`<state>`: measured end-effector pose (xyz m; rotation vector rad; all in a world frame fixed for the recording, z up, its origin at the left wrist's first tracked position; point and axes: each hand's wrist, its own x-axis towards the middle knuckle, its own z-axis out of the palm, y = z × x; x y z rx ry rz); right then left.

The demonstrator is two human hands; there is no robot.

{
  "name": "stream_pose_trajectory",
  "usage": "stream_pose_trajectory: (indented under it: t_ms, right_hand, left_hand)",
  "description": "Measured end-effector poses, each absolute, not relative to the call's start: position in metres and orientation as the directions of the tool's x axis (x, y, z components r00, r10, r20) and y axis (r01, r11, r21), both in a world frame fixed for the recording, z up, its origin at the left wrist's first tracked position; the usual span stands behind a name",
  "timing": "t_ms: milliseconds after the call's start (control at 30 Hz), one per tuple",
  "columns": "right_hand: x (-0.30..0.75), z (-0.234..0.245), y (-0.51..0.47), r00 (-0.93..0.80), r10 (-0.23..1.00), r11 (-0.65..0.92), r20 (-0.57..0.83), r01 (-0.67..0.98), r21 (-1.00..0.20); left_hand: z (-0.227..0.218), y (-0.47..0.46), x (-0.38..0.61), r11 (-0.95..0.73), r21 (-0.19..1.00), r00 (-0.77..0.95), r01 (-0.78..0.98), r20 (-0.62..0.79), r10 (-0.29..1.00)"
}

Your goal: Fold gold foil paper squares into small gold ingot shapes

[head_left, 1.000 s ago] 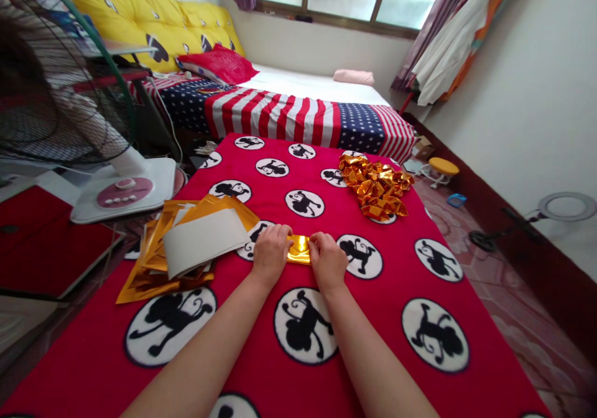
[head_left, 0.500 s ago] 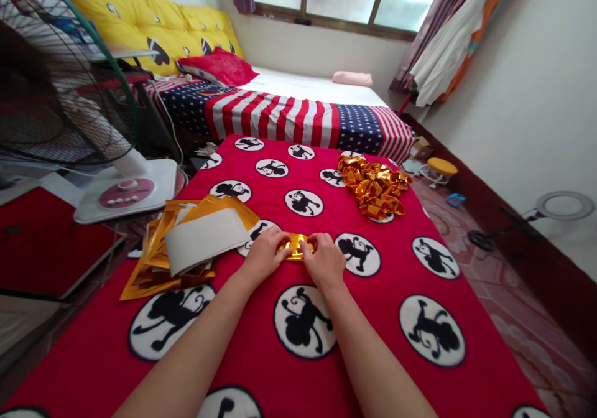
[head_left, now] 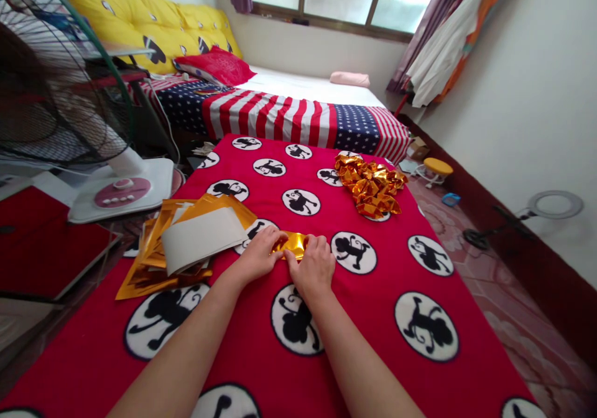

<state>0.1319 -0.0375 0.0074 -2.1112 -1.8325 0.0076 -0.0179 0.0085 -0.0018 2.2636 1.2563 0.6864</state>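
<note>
A small folded strip of shiny gold foil paper point(head_left: 295, 244) lies on the red cloth point(head_left: 373, 362) in front of me. My left hand point(head_left: 259, 255) grips its left end, fingers curled over it and the thumb at its near edge. My right hand point(head_left: 313, 265) holds the right end, with its thumb reaching along the near edge close to my left thumb. Left of my hands is a loose stack of gold foil sheets point(head_left: 140, 275), with a pale-backed sheet point(head_left: 205, 239) on top. Beyond my right hand sits a heap of folded gold foil pieces point(head_left: 373, 185).
A white fan point(head_left: 153, 178) stands left of the cloth-covered surface, beside a dark red flat object point(head_left: 46, 244). Behind is a bed point(head_left: 280, 119). On the right floor are a yellow stool point(head_left: 436, 167) and a ring light point(head_left: 555, 203).
My right hand has shifted left along the strip, and its thumb is nearer my left hand. More foil shows between my hands. The whole view has moved slightly.
</note>
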Motion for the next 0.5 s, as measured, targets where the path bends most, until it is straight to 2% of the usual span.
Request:
stream_pose_trajectory:
  t_ms: [200, 500]
  right_hand:
    - [0.143, 0.004, -0.043, 0.114, 0.971, -0.049, 0.209, 0.956, -0.289]
    - [0.166, -0.002, -0.048, 0.042, 0.973, 0.06, 0.229, 0.906, -0.42]
  left_hand:
    - [-0.002, 0.011, -0.019, -0.477, 0.612, 0.476, 0.631, 0.179, 0.861]
    - [0.0, 0.013, -0.023, -0.466, 0.651, 0.507, 0.6, 0.141, 0.85]
